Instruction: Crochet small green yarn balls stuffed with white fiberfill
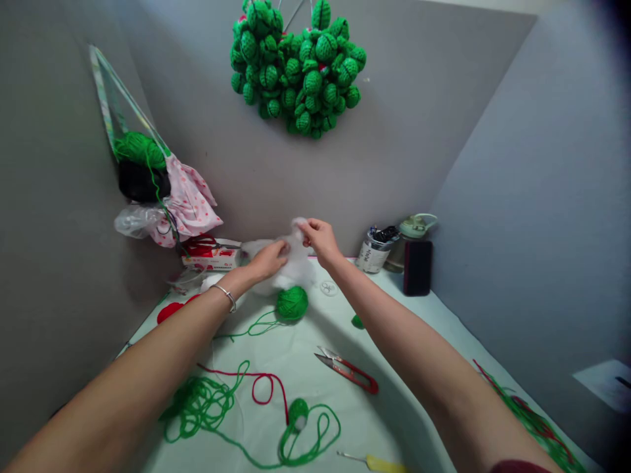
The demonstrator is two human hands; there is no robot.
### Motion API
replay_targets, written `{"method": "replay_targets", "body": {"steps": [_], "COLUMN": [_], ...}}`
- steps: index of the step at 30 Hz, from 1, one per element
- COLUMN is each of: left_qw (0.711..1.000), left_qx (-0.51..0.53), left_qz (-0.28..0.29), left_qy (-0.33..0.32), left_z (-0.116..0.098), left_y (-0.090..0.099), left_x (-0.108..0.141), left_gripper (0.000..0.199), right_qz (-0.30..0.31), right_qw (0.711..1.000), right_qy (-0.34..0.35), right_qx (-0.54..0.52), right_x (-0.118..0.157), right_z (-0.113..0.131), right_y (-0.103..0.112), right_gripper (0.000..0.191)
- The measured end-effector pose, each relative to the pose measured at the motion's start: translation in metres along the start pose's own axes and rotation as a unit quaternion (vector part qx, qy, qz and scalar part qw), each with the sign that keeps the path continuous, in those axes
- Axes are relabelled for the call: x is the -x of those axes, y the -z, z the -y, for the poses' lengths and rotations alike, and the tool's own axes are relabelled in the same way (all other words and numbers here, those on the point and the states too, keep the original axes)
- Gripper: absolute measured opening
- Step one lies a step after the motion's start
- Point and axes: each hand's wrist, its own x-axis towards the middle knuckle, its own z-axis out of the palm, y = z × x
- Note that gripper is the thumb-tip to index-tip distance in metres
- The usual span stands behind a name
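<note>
White fluffy fibre stuffing (pixel 294 266) lies heaped at the back of the table. My left hand (pixel 269 259) is closed on the near side of this heap. Beside it, my right hand (pixel 319 238) pinches a tuft at the top, drawn up from the rest. A green yarn ball (pixel 292 303) sits just in front of the stuffing. Nearer to me lies a small green crocheted piece (pixel 298 412) with a pale grey-white patch at its lower end, among loops of green yarn. A red yarn strand runs up to it.
Red-handled thread snips (pixel 348 371) and a yellow-handled crochet hook (pixel 382 464) lie in front. Tangled green yarn (pixel 204 402) is at left. A tin (pixel 373 253), bottle and dark phone (pixel 417 268) stand back right. Green crocheted pieces (pixel 305 72) hang above; a bag (pixel 185 200) hangs left.
</note>
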Motion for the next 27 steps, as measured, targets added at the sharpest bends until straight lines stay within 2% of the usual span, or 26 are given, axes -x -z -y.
{"method": "replay_targets", "body": {"steps": [3,6,8,11,13,17,19,21,23,27], "left_qw": [0.999,1.000,0.999,0.992,0.988,0.988,0.987,0.987,0.986,0.977], "left_qx": [0.003,0.017,0.033,0.067,0.095,0.119,0.120,0.123,0.130,0.158], "left_qz": [0.034,0.022,-0.013,-0.105,-0.122,-0.099,-0.103,-0.107,-0.105,-0.141], "left_qy": [0.001,0.011,0.014,0.014,0.015,0.000,-0.008,-0.016,-0.026,-0.031], "left_z": [0.011,0.014,0.010,-0.004,-0.018,-0.041,-0.049,-0.054,-0.059,-0.062], "left_y": [-0.008,-0.001,0.012,0.031,0.037,0.033,0.031,0.033,0.039,0.059], "left_x": [0.009,0.013,0.011,0.007,0.007,0.013,0.018,0.024,0.030,0.040], "left_gripper": [0.036,0.032,0.029,0.027,0.031,0.026,0.016,0.010,0.012,0.011], "right_qz": [-0.012,-0.001,0.024,0.066,0.087,0.127,0.159,0.188,0.204,0.193], "right_qw": [0.998,0.994,0.993,0.993,0.993,0.989,0.979,0.959,0.944,0.935], "right_qy": [-0.014,-0.014,-0.010,0.005,0.021,0.067,0.122,0.168,0.179,0.199], "right_qx": [-0.068,-0.106,-0.113,-0.097,-0.076,-0.031,0.039,0.130,0.186,0.223], "right_x": [-0.005,-0.005,-0.001,0.008,0.015,0.028,0.035,0.041,0.045,0.047], "right_z": [0.001,0.001,-0.001,-0.002,0.001,0.016,0.026,0.034,0.040,0.051], "right_y": [0.013,0.024,0.027,0.023,0.016,0.006,0.006,0.009,0.012,0.019], "right_gripper": [0.042,0.046,0.042,0.029,0.029,0.034,0.035,0.023,0.013,0.023]}}
